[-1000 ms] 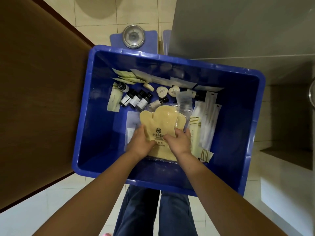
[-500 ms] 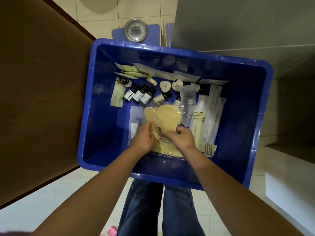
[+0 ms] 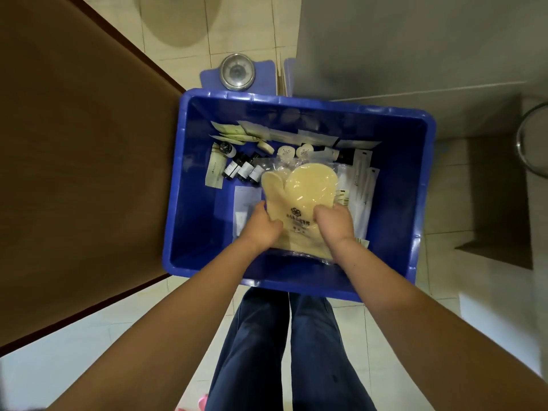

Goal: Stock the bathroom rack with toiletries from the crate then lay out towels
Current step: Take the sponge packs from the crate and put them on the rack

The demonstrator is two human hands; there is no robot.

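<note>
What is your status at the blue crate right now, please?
Grip confirmed: left hand and right hand hold the bagged yellow mitt at its near end. Mitt inside the blue crate, over flat packets. Nothing blocking; small bottles sit beyond it.

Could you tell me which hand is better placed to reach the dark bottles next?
Probably the left hand: it grips the left edge of the mitt packet, nearer the dark bottles. The right hand holds the opposite edge.

One blue crate (image 3: 326, 104), one bagged mitt (image 3: 299, 194), two small round tubs (image 3: 286, 151)
</note>
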